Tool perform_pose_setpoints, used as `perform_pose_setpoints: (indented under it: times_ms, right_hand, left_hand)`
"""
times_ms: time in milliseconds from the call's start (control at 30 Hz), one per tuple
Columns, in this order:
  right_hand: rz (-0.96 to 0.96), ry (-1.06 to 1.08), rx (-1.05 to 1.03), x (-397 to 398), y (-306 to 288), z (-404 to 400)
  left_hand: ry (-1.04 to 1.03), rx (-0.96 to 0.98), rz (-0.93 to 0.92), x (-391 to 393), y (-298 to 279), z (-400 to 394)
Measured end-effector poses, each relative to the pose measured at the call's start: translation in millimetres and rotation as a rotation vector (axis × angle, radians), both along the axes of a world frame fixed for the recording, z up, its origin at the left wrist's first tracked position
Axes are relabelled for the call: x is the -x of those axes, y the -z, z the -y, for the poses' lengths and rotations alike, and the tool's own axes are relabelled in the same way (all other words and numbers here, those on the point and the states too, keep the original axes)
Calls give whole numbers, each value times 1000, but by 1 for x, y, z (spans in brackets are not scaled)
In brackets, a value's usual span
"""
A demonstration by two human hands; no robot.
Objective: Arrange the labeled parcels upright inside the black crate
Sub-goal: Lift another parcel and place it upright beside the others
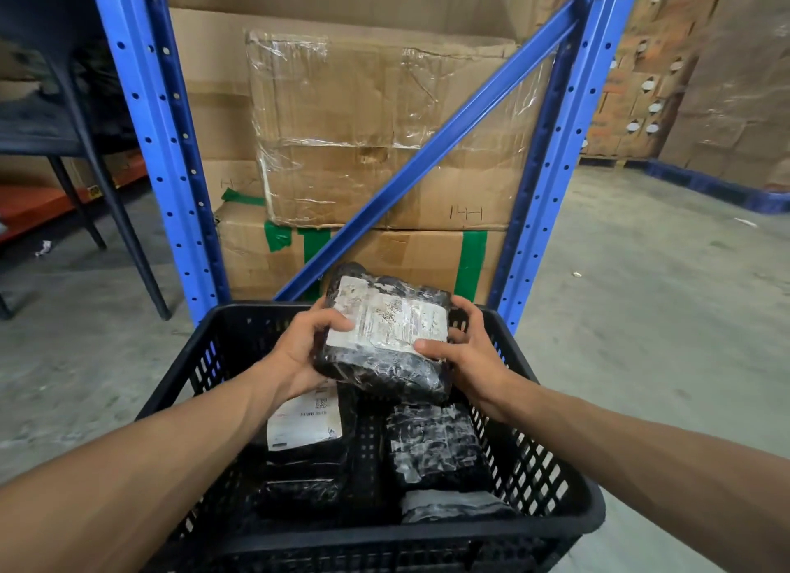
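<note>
A black wrapped parcel with a worn white label (pixel 384 333) is held over the far half of the black crate (pixel 555 478), its label facing me. My left hand (pixel 305 350) grips its left edge and my right hand (pixel 466 350) grips its right edge. Below, inside the crate, a parcel with a cleaner white label (pixel 305 427) lies at the left, with a dark parcel (pixel 299 493) in front of it. At the right rests a black parcel covered in tape (pixel 436 444), and a grey-wrapped parcel (pixel 453 506) sits nearer me.
A blue steel rack (pixel 166 144) stands right behind the crate, with a diagonal brace and stacked cardboard boxes (pixel 376 136) inside it. A dark chair (pixel 85 153) is at the left. More boxes on a blue pallet (pixel 726 187) stand at the right on the concrete floor.
</note>
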State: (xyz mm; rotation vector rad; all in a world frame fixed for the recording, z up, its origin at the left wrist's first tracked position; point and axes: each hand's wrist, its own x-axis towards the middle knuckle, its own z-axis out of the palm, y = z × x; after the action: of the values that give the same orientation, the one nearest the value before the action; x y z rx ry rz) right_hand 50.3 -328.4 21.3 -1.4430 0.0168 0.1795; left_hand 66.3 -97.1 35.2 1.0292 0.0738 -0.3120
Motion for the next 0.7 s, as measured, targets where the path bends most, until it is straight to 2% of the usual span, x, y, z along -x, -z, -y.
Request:
perform_pose_setpoints:
  times_ms: [100,200,333,467,567,633,700]
  right_hand:
    - [15,37,-88,-10,-3,6]
    - [42,-8,-59,-11,-5,10]
    - [71,-33,-48,-14,-4,13]
    - [135,-15,-15,-19,-8,12]
    - [179,65,126,-21,-8,9]
    - [130,70,138,-21,-4,6]
    - [8,0,27,-19,3,2]
  left_hand:
    - [6,-44,-15,3,4,-3]
    - [85,-137,7,3,7,-3]
    - [48,-179,4,-1,4,-4]
    - [-35,-109,-10,-4,7,-1]
    - [-74,-43,-27,-4,9,-1]
    - [-95,-1,-27,-5,11,-3]
    - [-112,21,-14,-5,14,-4]
